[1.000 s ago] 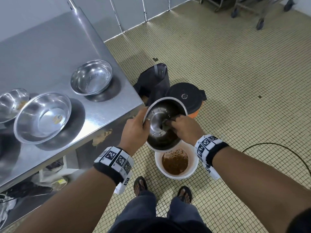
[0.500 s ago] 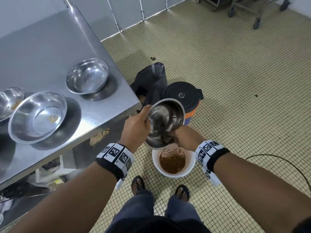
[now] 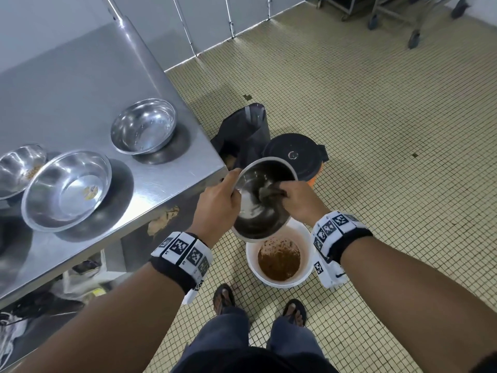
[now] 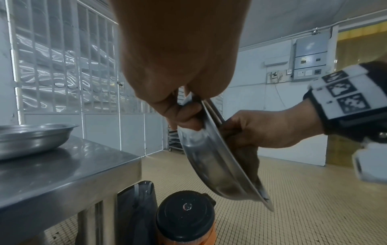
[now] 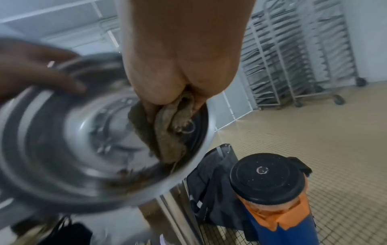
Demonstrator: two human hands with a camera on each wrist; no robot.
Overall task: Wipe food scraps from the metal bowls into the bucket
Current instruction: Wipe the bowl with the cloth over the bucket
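Observation:
My left hand (image 3: 219, 204) grips the rim of a metal bowl (image 3: 262, 211) and holds it steeply tilted above a white bucket (image 3: 279, 282) on the floor; brown scraps lie in the bucket. My right hand (image 3: 297, 201) is inside the bowl and clutches a brown rag (image 5: 167, 132) against its inner wall. In the right wrist view brown scraps (image 5: 134, 180) cling near the bowl's (image 5: 69, 149) low edge. From the left wrist the bowl (image 4: 211, 157) appears edge-on, pinched by my left hand (image 4: 180, 106). Three more metal bowls stand on the steel table: one far (image 3: 144, 130), one wide (image 3: 67, 189), one at the left edge (image 3: 18, 168).
The steel table (image 3: 80, 90) has its corner just left of the held bowl. A black-lidded orange and blue container (image 3: 295, 154) and a dark bag (image 3: 244, 133) stand on the tiled floor behind the bucket. My sandalled feet (image 3: 223, 297) are close to the bucket. Wheeled racks (image 5: 293, 58) stand farther off.
My right hand with the rag swept down to the bowl's low edge, then came back up to the middle of the bowl. The left hand kept the bowl tilted over the bucket.

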